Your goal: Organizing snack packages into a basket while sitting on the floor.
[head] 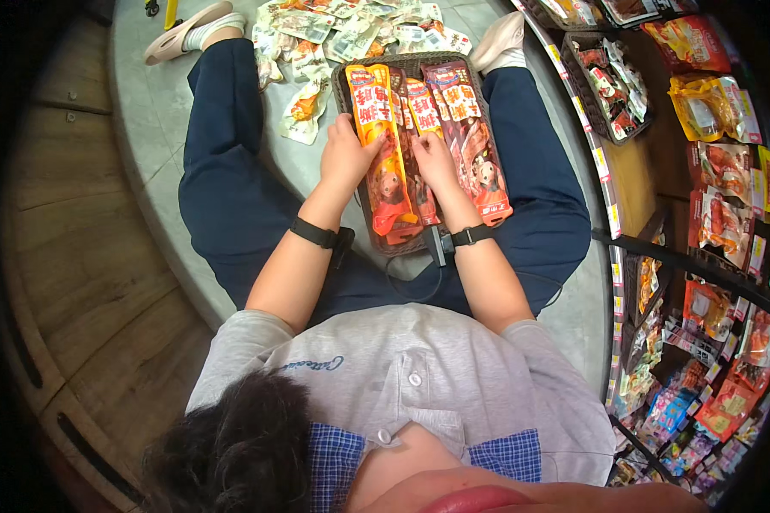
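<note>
A dark woven basket lies between my spread legs with long snack packets in it. My left hand grips the left edge of a yellow-orange packet, its thumb on the front and its fingers at the basket's side. Among the packets in the middle is my right hand, its fingers curled at a second orange packet; whether it grips that packet cannot be told. Dark red packets fill the right side of the basket. Both wrists wear black straps.
Many small white-and-orange packets lie heaped on the grey floor beyond the basket, one nearer. Shelves with hanging snack bags and a small filled basket stand at the right. Wooden panelling runs along the left.
</note>
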`<action>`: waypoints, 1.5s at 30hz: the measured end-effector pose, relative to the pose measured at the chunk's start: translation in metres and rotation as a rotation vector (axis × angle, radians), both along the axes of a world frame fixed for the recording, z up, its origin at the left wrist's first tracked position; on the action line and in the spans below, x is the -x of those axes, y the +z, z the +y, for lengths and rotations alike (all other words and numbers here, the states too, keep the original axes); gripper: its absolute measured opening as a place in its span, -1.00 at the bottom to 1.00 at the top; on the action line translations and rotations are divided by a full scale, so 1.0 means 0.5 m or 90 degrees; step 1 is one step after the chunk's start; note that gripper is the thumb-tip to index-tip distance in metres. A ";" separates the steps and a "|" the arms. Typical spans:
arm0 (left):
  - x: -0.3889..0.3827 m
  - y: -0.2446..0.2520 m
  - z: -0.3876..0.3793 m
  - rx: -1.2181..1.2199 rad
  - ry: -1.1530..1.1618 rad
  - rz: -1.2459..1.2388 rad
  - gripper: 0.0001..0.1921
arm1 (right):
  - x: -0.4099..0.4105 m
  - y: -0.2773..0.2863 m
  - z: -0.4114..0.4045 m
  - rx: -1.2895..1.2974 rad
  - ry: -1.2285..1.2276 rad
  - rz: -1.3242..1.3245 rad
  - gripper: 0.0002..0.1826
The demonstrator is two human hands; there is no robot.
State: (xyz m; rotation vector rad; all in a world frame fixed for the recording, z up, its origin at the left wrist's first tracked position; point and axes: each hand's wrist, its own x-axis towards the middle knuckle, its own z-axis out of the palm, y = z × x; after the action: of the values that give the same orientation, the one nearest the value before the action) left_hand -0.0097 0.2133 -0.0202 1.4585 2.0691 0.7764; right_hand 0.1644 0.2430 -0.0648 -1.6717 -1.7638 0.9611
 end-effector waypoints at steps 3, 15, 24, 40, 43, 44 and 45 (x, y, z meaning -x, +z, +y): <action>0.002 -0.003 0.002 -0.041 -0.023 0.047 -0.27 | 0.011 -0.008 -0.003 0.054 0.016 0.063 -0.69; -0.061 0.009 0.011 -0.082 -0.076 0.090 -0.24 | -0.003 -0.010 0.005 0.051 0.019 -0.028 -0.62; -0.121 0.003 -0.047 -0.002 -0.073 -0.005 -0.29 | -0.052 0.015 -0.030 0.164 0.048 0.110 -0.22; -0.164 0.045 -0.044 0.095 0.113 -0.059 -0.13 | -0.093 0.044 -0.045 0.403 0.038 0.584 -0.35; -0.138 0.018 -0.048 0.019 0.094 -0.257 -0.19 | -0.108 0.069 -0.039 0.407 0.132 0.569 -0.44; -0.137 0.021 -0.049 -0.050 0.076 -0.424 -0.23 | -0.114 0.077 -0.036 0.407 0.133 0.570 -0.44; -0.138 0.022 -0.059 -0.047 0.076 -0.495 -0.23 | -0.120 0.085 -0.034 0.372 0.130 0.515 -0.39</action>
State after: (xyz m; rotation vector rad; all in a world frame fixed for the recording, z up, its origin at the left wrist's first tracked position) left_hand 0.0591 0.1839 -0.0093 0.8552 1.5339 1.2371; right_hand 0.2245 0.2258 -0.0222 -1.1053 -1.1540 2.0373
